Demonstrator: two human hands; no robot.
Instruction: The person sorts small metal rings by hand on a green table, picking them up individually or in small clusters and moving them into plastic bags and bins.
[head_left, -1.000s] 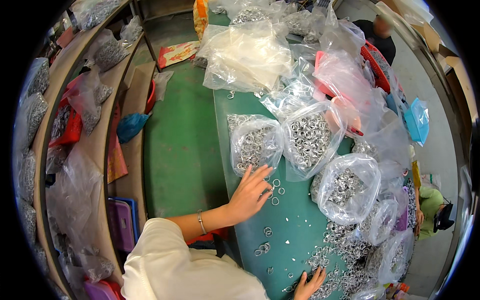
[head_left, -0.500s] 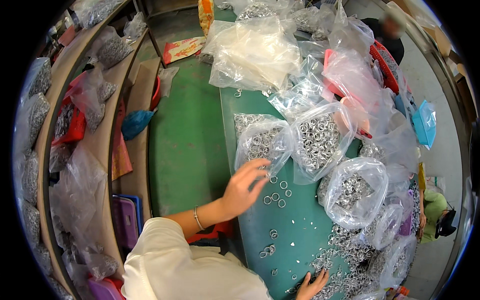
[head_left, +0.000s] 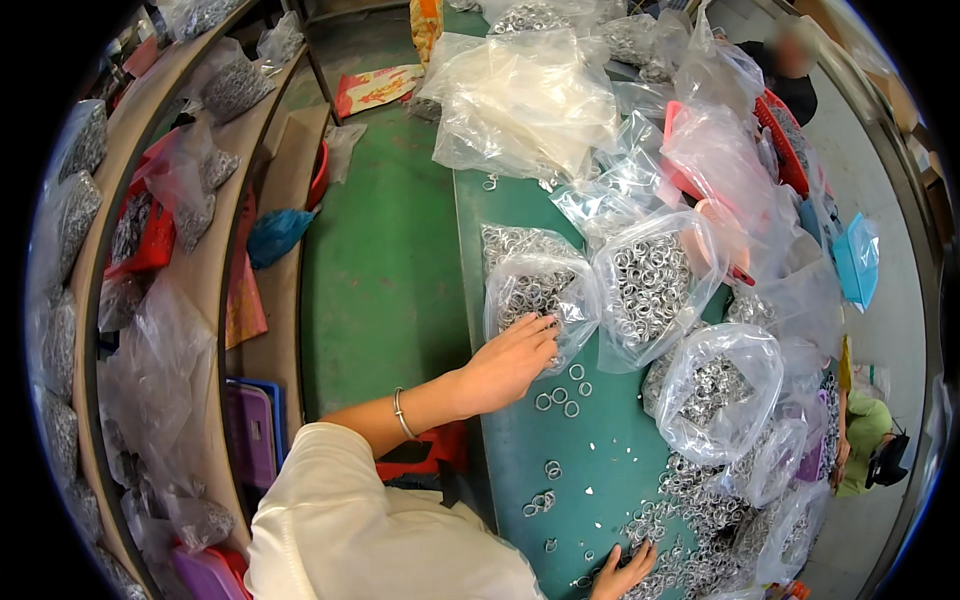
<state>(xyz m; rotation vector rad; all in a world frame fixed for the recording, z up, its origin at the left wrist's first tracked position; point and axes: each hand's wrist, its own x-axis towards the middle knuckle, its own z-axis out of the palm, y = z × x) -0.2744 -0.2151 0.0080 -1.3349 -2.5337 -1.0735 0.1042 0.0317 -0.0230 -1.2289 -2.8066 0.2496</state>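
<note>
My left hand (head_left: 514, 362) reaches over the near edge of a clear plastic bag (head_left: 592, 316) filled with small silvery metal rings (head_left: 533, 291). Its fingers are stretched out onto the rings, and the thumb side is partly hidden. Just right of it, a few loose rings (head_left: 571, 408) lie on the green tabletop (head_left: 520, 440). At the lower edge, my right hand (head_left: 625, 574) rests with fingers spread at the border of a large heap of metal rings (head_left: 700, 520). No ring shows gripped in it.
Two more open bags of rings, one upright (head_left: 648, 285) and one with a rolled rim (head_left: 715, 385), stand to the right. Empty plastic bags (head_left: 530, 100) cover the table's far end. Shelves (head_left: 190, 330) with bagged parts line the left. A person in green (head_left: 868, 435) is at far right.
My left hand has moved from above the table to the bag's mouth, its fingers now on the rings. My right hand stays at the heap. The whole view has shifted slightly.
</note>
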